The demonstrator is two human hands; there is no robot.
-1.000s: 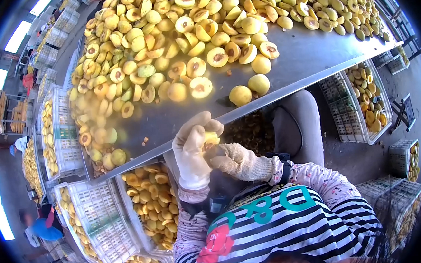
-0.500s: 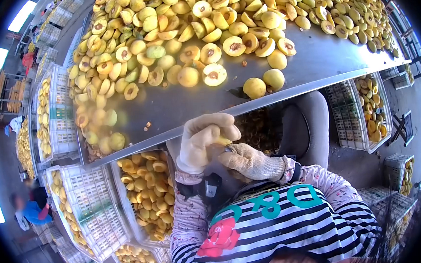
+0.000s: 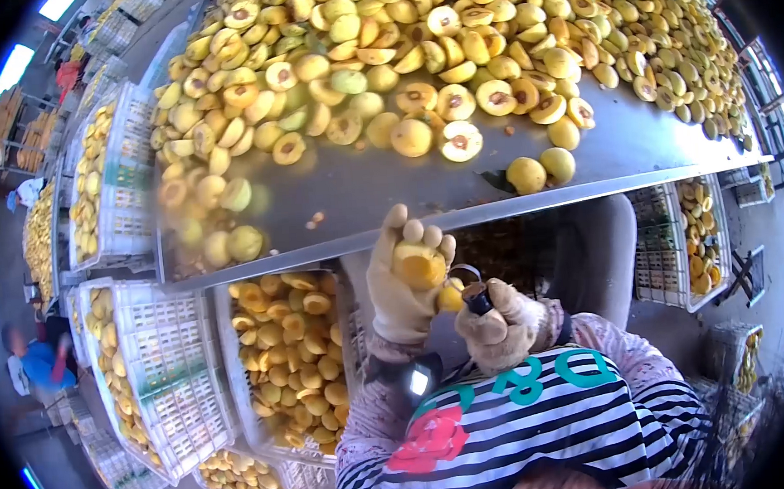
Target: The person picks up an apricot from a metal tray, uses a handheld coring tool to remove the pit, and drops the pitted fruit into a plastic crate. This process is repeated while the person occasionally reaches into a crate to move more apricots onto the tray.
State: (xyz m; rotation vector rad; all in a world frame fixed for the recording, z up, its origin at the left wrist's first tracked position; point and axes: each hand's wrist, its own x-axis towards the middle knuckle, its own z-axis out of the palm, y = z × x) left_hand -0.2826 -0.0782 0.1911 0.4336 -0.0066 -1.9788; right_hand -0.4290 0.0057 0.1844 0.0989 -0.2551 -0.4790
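My gloved left hand (image 3: 401,285) cups a yellow fruit half (image 3: 419,264), cut face up, just below the edge of the steel table (image 3: 389,199). My gloved right hand (image 3: 499,321) grips a small dark-handled pitting tool (image 3: 474,295) with a wire loop, right beside a second yellow piece (image 3: 451,297) under the left hand. Two whole yellow fruits (image 3: 541,170) lie on the table edge just above my hands.
A big heap of halved yellow fruit (image 3: 415,52) covers the far table. White plastic crates of fruit halves (image 3: 295,356) stand at lower left, more crates (image 3: 696,232) at right. A person in blue (image 3: 32,365) stands at far left.
My left hand has turned and opened up, so the fruit half now shows face up. The right hand drew back slightly with the tool. The view shifted, table moving down.
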